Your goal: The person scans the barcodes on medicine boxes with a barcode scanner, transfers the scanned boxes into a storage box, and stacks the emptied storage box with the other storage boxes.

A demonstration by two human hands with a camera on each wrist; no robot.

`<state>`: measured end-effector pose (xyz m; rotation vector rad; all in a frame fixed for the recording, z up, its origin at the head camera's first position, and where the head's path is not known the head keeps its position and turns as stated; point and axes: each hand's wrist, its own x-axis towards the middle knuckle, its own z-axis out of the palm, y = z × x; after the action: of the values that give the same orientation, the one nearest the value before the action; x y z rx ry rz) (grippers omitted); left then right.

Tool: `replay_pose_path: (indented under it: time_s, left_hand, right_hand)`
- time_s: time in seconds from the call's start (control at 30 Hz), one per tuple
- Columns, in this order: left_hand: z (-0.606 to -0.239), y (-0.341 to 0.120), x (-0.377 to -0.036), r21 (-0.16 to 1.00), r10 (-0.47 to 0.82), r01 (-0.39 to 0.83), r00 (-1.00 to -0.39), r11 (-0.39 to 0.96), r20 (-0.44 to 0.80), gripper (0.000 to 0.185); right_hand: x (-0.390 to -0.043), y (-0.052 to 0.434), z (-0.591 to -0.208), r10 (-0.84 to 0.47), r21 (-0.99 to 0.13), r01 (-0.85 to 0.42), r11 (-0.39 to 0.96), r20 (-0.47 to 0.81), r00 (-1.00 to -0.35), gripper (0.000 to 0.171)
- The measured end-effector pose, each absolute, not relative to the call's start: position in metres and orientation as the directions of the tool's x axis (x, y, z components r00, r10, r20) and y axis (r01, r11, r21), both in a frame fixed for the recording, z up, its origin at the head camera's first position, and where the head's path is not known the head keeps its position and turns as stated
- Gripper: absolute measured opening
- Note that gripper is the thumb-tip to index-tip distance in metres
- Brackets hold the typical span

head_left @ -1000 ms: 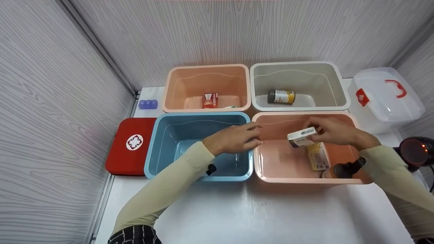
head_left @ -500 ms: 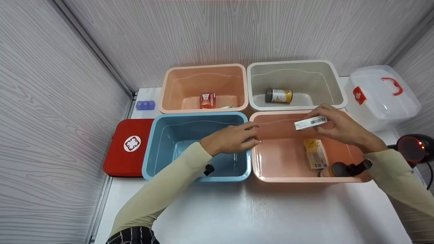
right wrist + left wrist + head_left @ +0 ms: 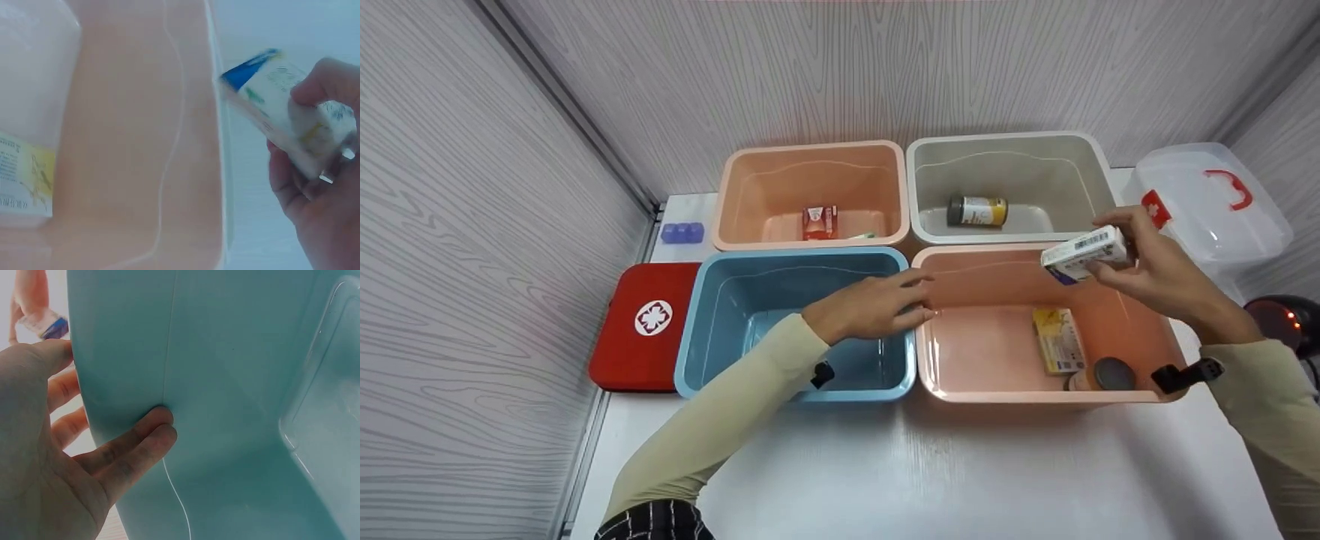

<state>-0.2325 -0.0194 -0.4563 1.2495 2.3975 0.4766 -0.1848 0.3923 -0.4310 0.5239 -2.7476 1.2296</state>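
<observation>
The small white box [image 3: 1084, 252] has a barcode on its upper face and a blue patch at its lower left end. It is held in the air, tilted with its right end higher, above the back right corner of the front right pink bin [image 3: 960, 390]. The right hand [image 3: 1155, 266] pinches it between thumb and fingers at its right end. In the right wrist view the box [image 3: 281, 107] shows a blue corner and faint green print, and sits just outside the pink bin's rim [image 3: 216, 112].
</observation>
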Motion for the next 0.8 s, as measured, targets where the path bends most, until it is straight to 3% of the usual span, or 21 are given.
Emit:
replay_pose_path:
  time_s: [0.13, 0.33, 0.6, 0.8]
  left_hand:
    - [-0.456, -0.02, -0.233, 0.463, 0.833, 0.702, -0.522, 0.541, -0.182, 0.046]
    - [-0.456, -0.02, -0.235, 0.459, 0.826, 0.697, -0.531, 0.552, -0.187, 0.047]
    - [-0.457, -0.019, -0.235, 0.473, 0.832, 0.694, -0.523, 0.542, -0.185, 0.044]
    - [-0.457, -0.019, -0.233, 0.475, 0.826, 0.687, -0.532, 0.55, -0.188, 0.046]
  right_hand:
    - [-0.177, 0.406, -0.43, -0.165, -0.671, -0.352, 0.653, 0.327, -0.93, 0.063]
    - [-0.167, 0.428, -0.432, -0.029, -0.683, -0.317, 0.658, 0.398, -0.917, 0.066]
    - [-0.145, 0.452, -0.437, 0.074, -0.761, -0.149, 0.631, 0.251, -0.965, 0.071]
    - [-0.131, 0.475, -0.439, 0.311, -0.784, 0.006, 0.62, 0.239, -0.92, 0.062]
